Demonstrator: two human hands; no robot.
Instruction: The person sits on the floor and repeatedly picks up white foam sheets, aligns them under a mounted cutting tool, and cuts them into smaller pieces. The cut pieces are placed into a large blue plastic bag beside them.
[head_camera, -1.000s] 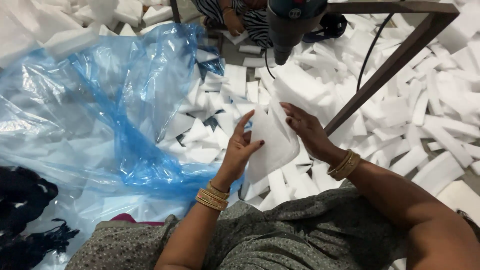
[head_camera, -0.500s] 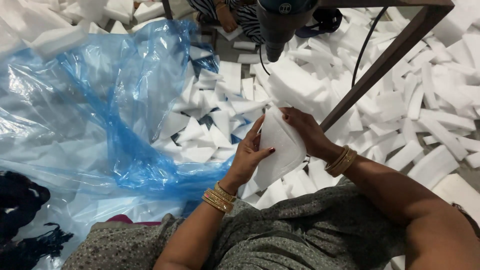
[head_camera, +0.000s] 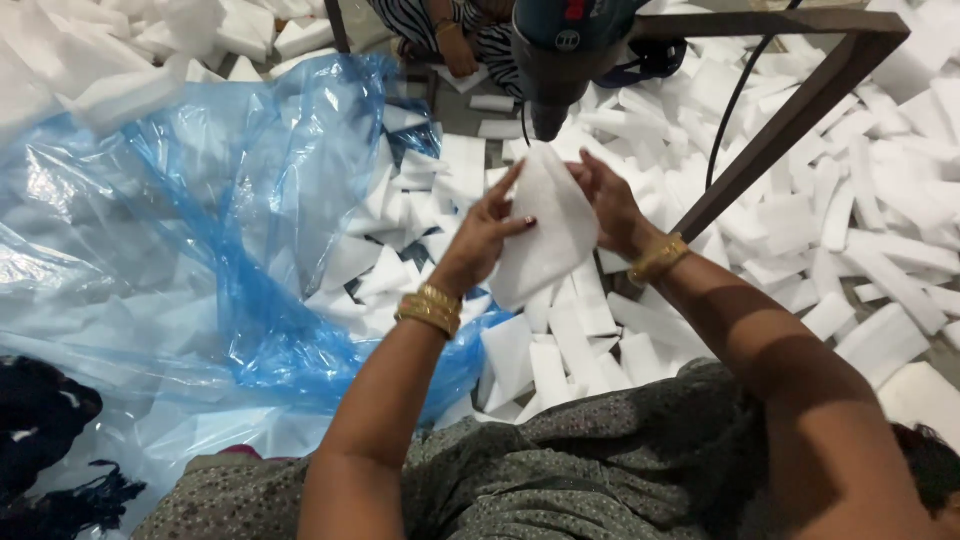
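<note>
Both hands grasp white foam sheet (head_camera: 545, 235) just below drill nose (head_camera: 548, 118): left hand (head_camera: 480, 240) on left edge, right hand (head_camera: 612, 205) on right edge, long axis tilted toward drill.

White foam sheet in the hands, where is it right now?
Head view, centre: the white foam sheet is held between the left hand and right hand, just below the dark mounted power tool.

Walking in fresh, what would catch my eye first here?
Probably the white foam sheet held up at centre between the left hand and right hand, just under a dark power tool. Then the big blue plastic bag billowing at left, and white foam offcuts littering the floor.
</note>
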